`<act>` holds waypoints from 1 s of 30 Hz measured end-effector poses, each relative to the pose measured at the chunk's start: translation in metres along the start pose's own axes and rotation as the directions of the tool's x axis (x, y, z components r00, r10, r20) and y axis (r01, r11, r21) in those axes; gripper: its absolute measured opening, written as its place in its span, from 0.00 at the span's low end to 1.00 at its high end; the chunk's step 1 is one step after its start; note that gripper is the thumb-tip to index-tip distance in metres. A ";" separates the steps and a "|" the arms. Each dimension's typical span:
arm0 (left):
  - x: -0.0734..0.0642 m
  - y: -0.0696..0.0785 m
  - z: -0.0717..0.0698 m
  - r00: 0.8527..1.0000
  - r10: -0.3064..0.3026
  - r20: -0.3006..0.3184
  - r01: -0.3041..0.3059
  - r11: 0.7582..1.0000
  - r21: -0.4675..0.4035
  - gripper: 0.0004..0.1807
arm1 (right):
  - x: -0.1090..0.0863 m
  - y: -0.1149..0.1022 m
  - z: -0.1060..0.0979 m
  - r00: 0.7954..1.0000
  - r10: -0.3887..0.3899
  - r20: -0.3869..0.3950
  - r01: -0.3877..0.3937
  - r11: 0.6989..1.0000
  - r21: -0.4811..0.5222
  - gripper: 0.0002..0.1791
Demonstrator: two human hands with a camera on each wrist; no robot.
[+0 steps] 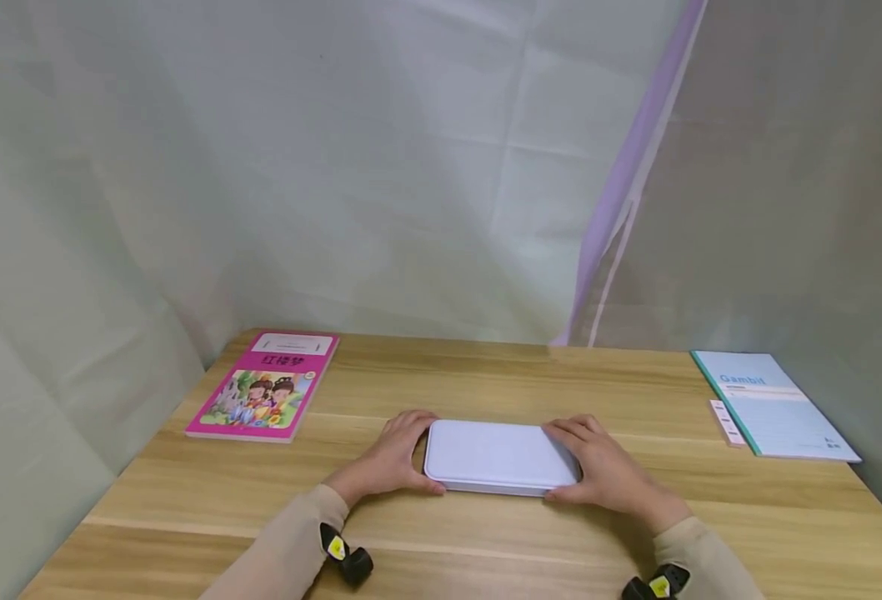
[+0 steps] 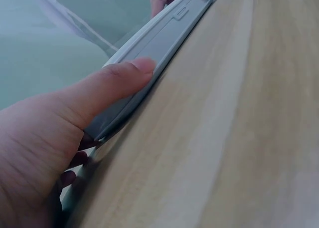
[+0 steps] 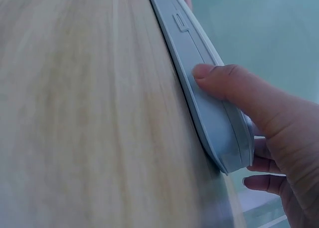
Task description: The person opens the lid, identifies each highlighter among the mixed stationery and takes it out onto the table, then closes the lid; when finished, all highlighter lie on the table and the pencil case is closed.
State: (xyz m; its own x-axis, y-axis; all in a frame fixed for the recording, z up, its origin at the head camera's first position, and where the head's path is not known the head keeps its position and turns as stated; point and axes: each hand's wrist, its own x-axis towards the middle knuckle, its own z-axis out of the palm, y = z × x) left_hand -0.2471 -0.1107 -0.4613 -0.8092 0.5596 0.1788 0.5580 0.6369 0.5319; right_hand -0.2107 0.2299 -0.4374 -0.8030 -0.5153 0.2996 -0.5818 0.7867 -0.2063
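A flat white case (image 1: 501,454) with rounded corners lies near the middle of the wooden table. Its front side (image 3: 204,88) is grey, with a seam and a small latch along it. My left hand (image 1: 396,454) grips the left end, thumb against the front side and fingers round toward the back. At the other end my right hand (image 1: 606,467) holds it the same way, its thumb pressing the front side. The lid is down, and the case's inside is hidden. In the left wrist view the left thumb (image 2: 114,86) lies along the grey side.
On the wooden table (image 1: 486,550), a pink book (image 1: 261,387) with a cartoon cover lies at the back left. A light blue notebook (image 1: 779,408) lies at the right, with a small pale pink strip (image 1: 726,422) beside it. Pale curtains (image 1: 381,167) hang behind the table.
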 end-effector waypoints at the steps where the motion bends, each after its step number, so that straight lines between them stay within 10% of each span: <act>1: 0.000 0.001 0.000 1.000 0.000 -0.002 0.000 1.000 -0.004 0.55 | 0.000 0.000 0.000 1.000 0.002 -0.002 -0.002 1.000 0.004 0.52; 30: -0.002 0.006 0.005 1.000 -0.030 -0.006 0.029 0.998 -0.058 0.55 | 0.004 0.006 -0.005 1.000 -0.011 -0.005 0.011 0.995 0.099 0.46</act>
State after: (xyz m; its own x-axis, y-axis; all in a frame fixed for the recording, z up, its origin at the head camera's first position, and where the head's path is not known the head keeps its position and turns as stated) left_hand -0.2409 -0.1057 -0.4624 -0.8265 0.5373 0.1679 0.5224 0.6210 0.5843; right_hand -0.2164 0.2340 -0.4328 -0.7959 -0.5220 0.3066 -0.6009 0.7431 -0.2945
